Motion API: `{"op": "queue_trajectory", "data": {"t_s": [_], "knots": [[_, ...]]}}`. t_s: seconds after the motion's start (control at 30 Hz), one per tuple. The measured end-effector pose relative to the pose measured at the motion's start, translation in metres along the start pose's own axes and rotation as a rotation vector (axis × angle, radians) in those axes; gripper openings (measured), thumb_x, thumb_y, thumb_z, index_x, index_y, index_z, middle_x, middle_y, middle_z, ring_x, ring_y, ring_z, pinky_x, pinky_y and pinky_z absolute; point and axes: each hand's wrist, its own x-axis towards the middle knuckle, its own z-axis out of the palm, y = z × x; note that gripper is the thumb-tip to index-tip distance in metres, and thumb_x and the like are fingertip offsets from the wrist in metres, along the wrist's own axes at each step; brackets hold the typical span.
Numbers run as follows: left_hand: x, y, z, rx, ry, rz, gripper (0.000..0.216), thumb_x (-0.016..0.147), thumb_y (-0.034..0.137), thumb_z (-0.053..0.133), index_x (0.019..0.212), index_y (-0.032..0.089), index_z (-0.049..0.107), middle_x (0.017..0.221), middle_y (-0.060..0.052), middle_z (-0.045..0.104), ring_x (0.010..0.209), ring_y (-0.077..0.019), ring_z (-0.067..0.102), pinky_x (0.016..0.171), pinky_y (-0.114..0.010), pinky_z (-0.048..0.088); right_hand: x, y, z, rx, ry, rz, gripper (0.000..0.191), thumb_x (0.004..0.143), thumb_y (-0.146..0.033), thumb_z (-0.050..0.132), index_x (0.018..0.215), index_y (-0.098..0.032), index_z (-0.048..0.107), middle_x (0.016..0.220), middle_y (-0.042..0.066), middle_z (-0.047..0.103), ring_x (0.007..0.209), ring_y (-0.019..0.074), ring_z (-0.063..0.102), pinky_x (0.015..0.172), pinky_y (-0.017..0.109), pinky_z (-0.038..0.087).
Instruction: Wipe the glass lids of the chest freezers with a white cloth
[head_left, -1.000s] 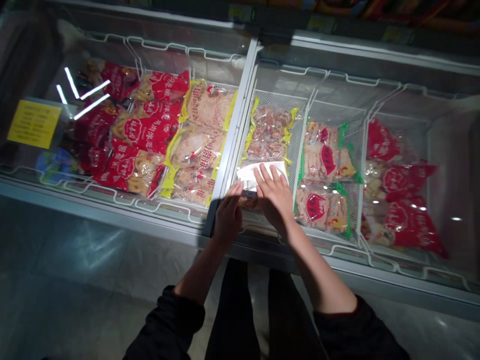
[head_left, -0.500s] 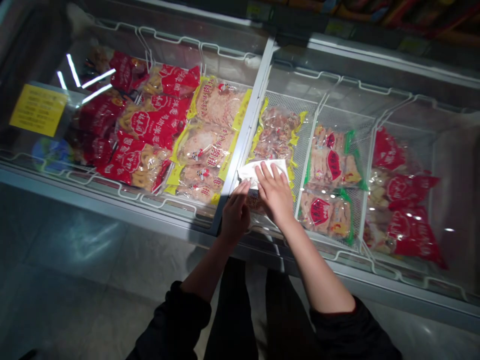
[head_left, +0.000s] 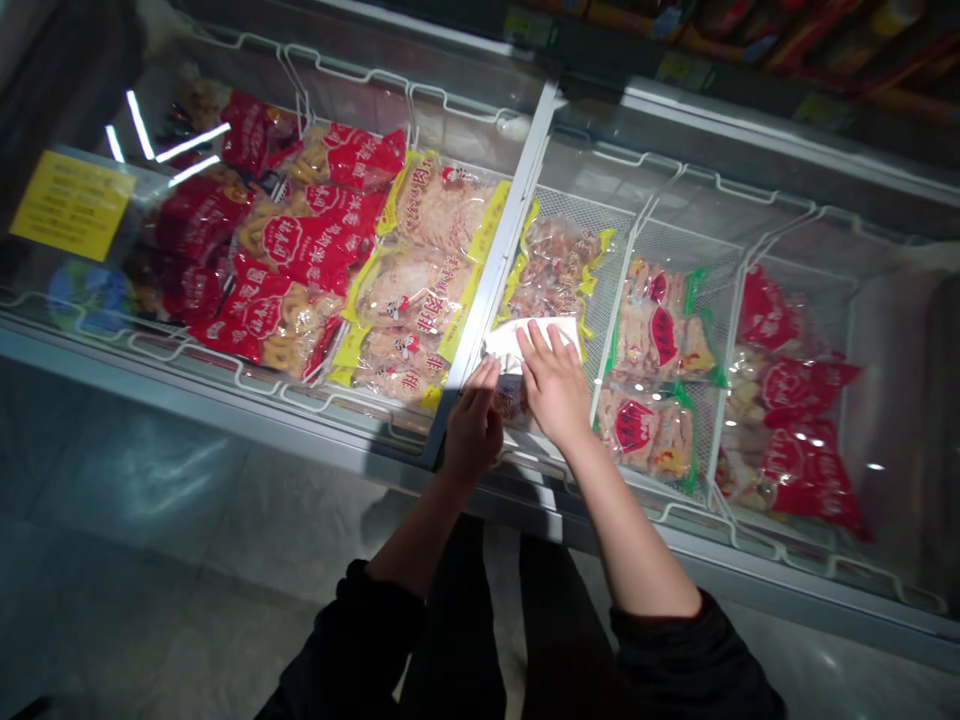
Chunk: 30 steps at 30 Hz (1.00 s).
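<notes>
I stand at a glass-topped chest freezer [head_left: 517, 455]. My right hand [head_left: 556, 387] lies flat, fingers spread, on a white cloth [head_left: 508, 341] on the glass lid. My left hand [head_left: 472, 425] rests beside it on the lid near the metal divider [head_left: 487, 280], fingers stretched toward the cloth's near edge. Under the glass below the cloth lies a yellow-edged food packet [head_left: 555, 265].
Wire baskets hold frozen packets: red ones [head_left: 285, 260] and yellow-edged ones [head_left: 427, 270] at left, green-edged ones [head_left: 660, 340] and red ones [head_left: 795, 400] at right. A yellow notice [head_left: 71, 205] sticks to the glass far left. Grey tiled floor [head_left: 150, 520] lies before the freezer.
Both hands and the cloth hold almost the same spot on the glass. The view has shifted slightly, so the freezer appears a little more to the right.
</notes>
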Motion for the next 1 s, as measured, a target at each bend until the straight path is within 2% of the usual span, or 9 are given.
{"op": "queue_trajectory", "data": {"t_s": [0.1, 0.23, 0.33, 0.43, 0.6, 0.73, 0.87, 1.0], "knots": [[0.001, 0.0, 0.001, 0.013, -0.004, -0.017, 0.081, 0.093, -0.002, 0.041, 0.17, 0.024, 0.031, 0.161, -0.013, 0.059, 0.153, -0.0256, 0.053, 0.126, -0.05, 0.05, 0.0, -0.008, 0.003, -0.022, -0.056, -0.063, 0.056, 0.112, -0.027, 0.038, 0.167, -0.028, 0.045, 0.175, 0.001, 0.04, 0.166, 0.0294, 0.03, 0.134, 0.06, 0.031], [0.0, -0.001, 0.002, 0.045, -0.02, -0.022, 0.083, 0.093, -0.002, 0.042, 0.17, 0.025, 0.03, 0.159, -0.012, 0.061, 0.153, -0.026, 0.053, 0.127, -0.051, 0.05, 0.041, -0.005, -0.004, 0.008, -0.063, -0.153, 0.057, 0.111, -0.025, 0.04, 0.167, -0.035, 0.044, 0.174, -0.002, 0.042, 0.165, 0.0274, 0.032, 0.134, 0.061, 0.031], [-0.001, 0.001, 0.0, 0.052, -0.03, -0.013, 0.082, 0.092, -0.003, 0.042, 0.169, 0.024, 0.033, 0.161, -0.012, 0.06, 0.155, -0.025, 0.051, 0.127, -0.048, 0.05, 0.063, 0.004, -0.008, 0.035, 0.014, -0.079, 0.056, 0.112, -0.027, 0.039, 0.167, -0.033, 0.045, 0.173, -0.002, 0.043, 0.165, 0.0281, 0.033, 0.135, 0.061, 0.03], [0.004, 0.006, -0.005, 0.066, -0.017, -0.012, 0.083, 0.092, -0.004, 0.042, 0.17, 0.023, 0.031, 0.165, -0.012, 0.056, 0.156, -0.0243, 0.05, 0.127, -0.047, 0.05, 0.057, 0.008, -0.004, 0.037, 0.063, -0.022, 0.056, 0.111, -0.027, 0.039, 0.167, -0.03, 0.045, 0.174, 0.0, 0.042, 0.165, 0.0295, 0.033, 0.134, 0.062, 0.03], [0.041, 0.008, -0.016, 0.128, 0.006, 0.012, 0.084, 0.094, 0.0, 0.043, 0.172, 0.026, 0.029, 0.168, -0.009, 0.052, 0.158, -0.0258, 0.047, 0.129, -0.053, 0.049, 0.033, 0.005, 0.009, 0.027, 0.021, -0.113, 0.057, 0.11, -0.026, 0.042, 0.166, -0.03, 0.046, 0.172, 0.0, 0.043, 0.164, 0.0297, 0.035, 0.133, 0.063, 0.033], [0.078, -0.013, -0.016, 0.149, 0.035, -0.003, 0.086, 0.09, -0.004, 0.04, 0.17, 0.027, 0.037, 0.166, -0.006, 0.056, 0.157, -0.0248, 0.049, 0.132, -0.052, 0.046, 0.056, 0.01, 0.0, 0.041, -0.009, -0.183, 0.056, 0.11, -0.026, 0.043, 0.165, -0.034, 0.048, 0.171, -0.002, 0.045, 0.163, 0.0271, 0.038, 0.134, 0.06, 0.034], [0.103, -0.036, -0.013, 0.175, -0.073, 0.015, 0.078, 0.091, 0.0, 0.045, 0.166, 0.021, 0.044, 0.167, -0.009, 0.054, 0.158, -0.0264, 0.047, 0.133, -0.051, 0.043, 0.079, 0.021, -0.013, 0.058, 0.006, -0.164, 0.056, 0.11, -0.026, 0.04, 0.165, -0.032, 0.049, 0.171, -0.002, 0.046, 0.163, 0.0269, 0.038, 0.134, 0.058, 0.034], [0.11, -0.046, -0.009, 0.237, -0.13, 0.077, 0.071, 0.095, 0.003, 0.044, 0.165, 0.016, 0.046, 0.167, -0.013, 0.054, 0.16, -0.0268, 0.044, 0.133, -0.051, 0.04, 0.06, 0.027, -0.005, 0.04, 0.066, -0.091, 0.058, 0.109, -0.024, 0.042, 0.166, -0.031, 0.048, 0.171, 0.0, 0.046, 0.162, 0.0287, 0.039, 0.133, 0.058, 0.035]]}}
